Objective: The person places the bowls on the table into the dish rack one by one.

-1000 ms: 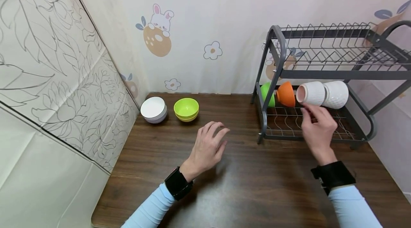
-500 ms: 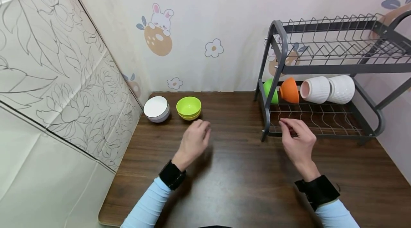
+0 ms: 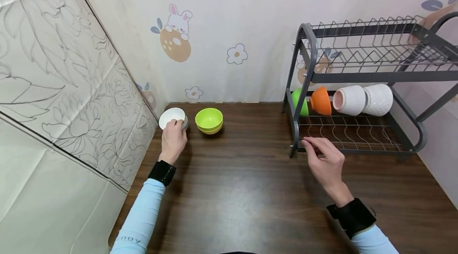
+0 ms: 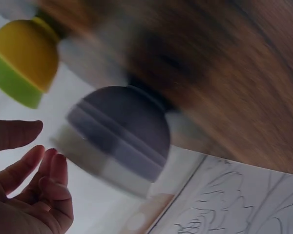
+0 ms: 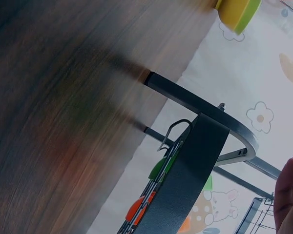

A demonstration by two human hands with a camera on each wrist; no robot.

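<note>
White bowls (image 3: 172, 115), nested in a smooth, round-sided stack, stand on the dark wood-grain table (image 3: 236, 190) near its back left corner; the upper band is pale, the lower ones greyish lilac in the left wrist view. The left hand (image 3: 173, 138) is at their near rim, thumb and bent fingers apart with a gap between them, gripping nothing; whether a fingertip touches the rim I cannot tell. Just beside stands a glossy lime bowl (image 3: 209, 119) nested in a yellow one (image 3: 210, 131).

The right hand (image 3: 326, 162) is in front of the grey metal rack (image 3: 379, 77), thumb and forefinger tips close together, fingers loosely bent, holding nothing visible. On the rack's lower wire shelf, a green bowl (image 3: 299, 102), an orange bowl (image 3: 321, 101), a ribbed white cup (image 3: 352, 101) and a bumpy-textured white cup (image 3: 378, 100) lie tipped in a row.

Half a second ago the left hand was over the table in front of the lime bowl; it has since moved across to the white stack. The right hand has shifted only slightly to the left. The rack's row is unchanged.
</note>
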